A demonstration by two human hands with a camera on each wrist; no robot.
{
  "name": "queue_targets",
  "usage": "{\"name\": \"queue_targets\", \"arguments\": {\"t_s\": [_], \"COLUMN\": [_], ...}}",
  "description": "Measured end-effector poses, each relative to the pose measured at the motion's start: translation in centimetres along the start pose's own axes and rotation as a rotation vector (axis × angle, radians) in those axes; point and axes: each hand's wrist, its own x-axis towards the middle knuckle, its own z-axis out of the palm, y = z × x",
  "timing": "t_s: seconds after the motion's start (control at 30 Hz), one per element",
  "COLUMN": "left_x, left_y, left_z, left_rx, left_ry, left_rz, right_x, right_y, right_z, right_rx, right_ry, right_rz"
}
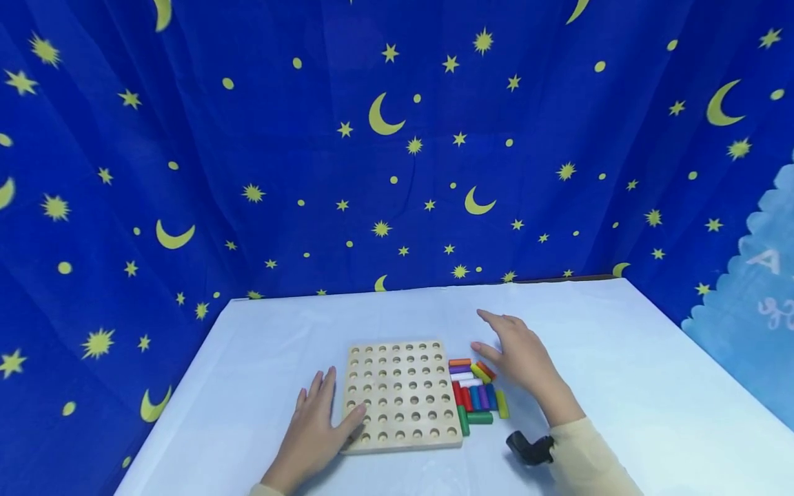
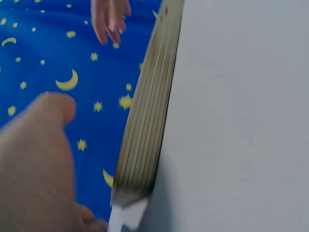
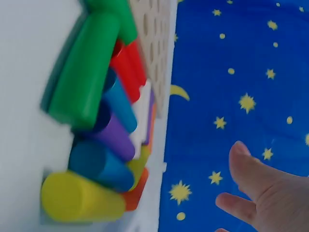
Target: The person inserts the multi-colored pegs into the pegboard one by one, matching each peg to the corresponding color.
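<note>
A square wooden pegboard [image 1: 398, 393] with rows of round holes lies flat on the white table. My left hand [image 1: 316, 428] is at its left edge, fingers fairly straight, thumb over the near left corner. Colored wooden pegs [image 1: 480, 397] lie loosely beside the board's right edge, in red, blue, purple, green, yellow, orange and white. Just right of the pegs hovers my right hand [image 1: 520, 353], its fingers extended and holding nothing. In the right wrist view, a green peg [image 3: 84, 72] and a yellow peg [image 3: 79, 197] show up close.
A black curved object [image 1: 530, 448] shows beside the right sleeve, at the wrist. White cloth [image 1: 279, 337] covers the table. Behind hangs a blue curtain [image 1: 347, 165] with yellow moons and stars. A light blue scalloped panel [image 1: 757, 275] is at the far right.
</note>
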Motion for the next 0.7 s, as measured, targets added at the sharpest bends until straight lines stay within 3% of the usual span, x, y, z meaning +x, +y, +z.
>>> {"name": "queue_targets", "arguments": {"t_s": [0.2, 0.37, 0.5, 0.7], "left_x": [-0.8, -1.4, -1.2, -0.7], "left_y": [0.6, 0.5, 0.3, 0.0], "left_z": [1.2, 1.5, 1.4, 1.5], "left_rx": [-0.004, 0.044, 0.063, 0.085], "left_ry": [-0.025, -0.053, -0.058, -0.053], "left_rz": [0.037, 0.090, 0.121, 0.137], "right_x": [0.6, 0.9, 1.1, 2.0], "right_y": [1.5, 2.5, 2.8, 2.4], "right_z": [0.6, 1.4, 1.6, 1.5], "right_rx": [0.010, 0.027, 0.023, 0.004], "right_ry": [-0.093, -0.226, -0.300, -0.342], "right_rz": [0.050, 0.049, 0.033, 0.043]}}
